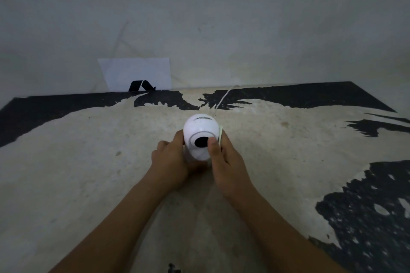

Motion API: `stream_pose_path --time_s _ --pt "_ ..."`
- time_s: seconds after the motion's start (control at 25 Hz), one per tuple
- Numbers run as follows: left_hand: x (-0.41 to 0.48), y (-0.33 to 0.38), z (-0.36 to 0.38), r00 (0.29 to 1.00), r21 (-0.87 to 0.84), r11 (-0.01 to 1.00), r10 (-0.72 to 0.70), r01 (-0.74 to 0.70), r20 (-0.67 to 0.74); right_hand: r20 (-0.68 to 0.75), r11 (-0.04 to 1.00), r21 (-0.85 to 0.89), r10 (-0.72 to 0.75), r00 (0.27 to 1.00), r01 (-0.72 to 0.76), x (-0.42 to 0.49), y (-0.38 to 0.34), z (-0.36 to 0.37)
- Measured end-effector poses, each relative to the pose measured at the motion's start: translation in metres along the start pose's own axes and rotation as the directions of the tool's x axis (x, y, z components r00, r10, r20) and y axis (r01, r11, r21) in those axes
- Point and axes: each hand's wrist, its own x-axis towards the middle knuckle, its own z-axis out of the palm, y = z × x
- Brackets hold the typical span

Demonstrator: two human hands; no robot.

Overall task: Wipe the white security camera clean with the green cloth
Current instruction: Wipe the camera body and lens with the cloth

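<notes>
Worn desk (93, 184), dim | both hands' grip closed on security camera (200, 133): left hand (170, 162), right hand (226, 166) | green cloth unseen | step: steadying; next: fetch cloth.

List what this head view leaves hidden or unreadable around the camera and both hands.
- Green cloth: none visible in the head view; none can be made out in either hand.
- White security camera: base hidden behind left hand and right hand.
- Dark mark on top: too blurred to read.
- White cable: its far end is lost at the wall.

Bare, dim room: worn tabletop (88, 162) with peeling black coating against a plain grey wall (199, 17).
</notes>
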Motion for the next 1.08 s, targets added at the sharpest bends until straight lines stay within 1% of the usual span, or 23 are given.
stream_pose_path --time_s 0.12,0.24,0.28,0.4,0.48,0.64,0.72,0.76,0.84,0.92,0.96,1.08 --pt "0.004 0.002 -0.002 0.999 0.018 0.999 -0.047 0.047 0.022 0.035 0.997 -0.07 -0.02 0.999 0.023 -0.011 -0.006 0.005" --pt "0.005 0.003 -0.001 0.999 0.054 0.998 -0.037 0.036 0.016 0.053 0.985 -0.152 -0.076 0.996 0.083 0.0 -0.02 0.004" --pt "0.004 0.003 -0.002 0.999 0.046 0.999 -0.03 0.03 0.011 0.048 0.989 -0.131 -0.06 0.997 0.066 0.007 -0.022 0.002" --pt "0.001 -0.001 -0.001 1.0 0.024 1.0 0.005 -0.005 -0.008 0.062 0.997 0.023 0.072 0.995 -0.074 0.017 -0.019 -0.002" --pt "0.003 -0.004 0.001 1.0 0.03 0.999 0.024 -0.023 -0.019 0.092 0.992 0.045 0.117 0.989 -0.121 0.007 -0.015 -0.002" --pt "0.008 -0.004 0.002 0.999 0.009 0.999 -0.032 0.032 0.01 0.055 0.999 0.034 0.019 0.998 -0.021 -0.015 -0.021 0.003" --pt "0.008 -0.003 0.002 1.0 0.026 1.0 -0.018 0.018 0.023 0.045 0.999 -0.013 -0.041 0.998 0.042 -0.011 -0.031 0.002" --pt "0.008 -0.004 0.002 1.0 0.025 1.0 -0.007 0.006 0.021 0.046 0.998 -0.032 -0.043 0.998 0.044 -0.004 -0.033 0.002" --pt "0.006 -0.005 0.001 1.0 0.009 1.0 -0.004 0.004 0.007 0.053 0.999 0.014 0.034 0.998 -0.035 0.014 -0.032 0.001" --pt "0.003 -0.006 0.001 1.0 0.005 1.0 0.008 -0.008 -0.024 0.087 0.976 0.145 0.153 0.984 -0.164 0.027 -0.023 -0.002" --pt "0.002 -0.007 0.002 0.999 0.014 1.0 0.021 -0.021 -0.037 0.118 0.963 0.173 0.19 0.975 -0.208 0.027 -0.018 -0.004" --pt "0.005 -0.012 0.006 0.993 0.05 0.995 0.085 -0.081 -0.082 0.197 0.97 0.111 0.191 0.962 -0.215 0.011 -0.002 -0.011"
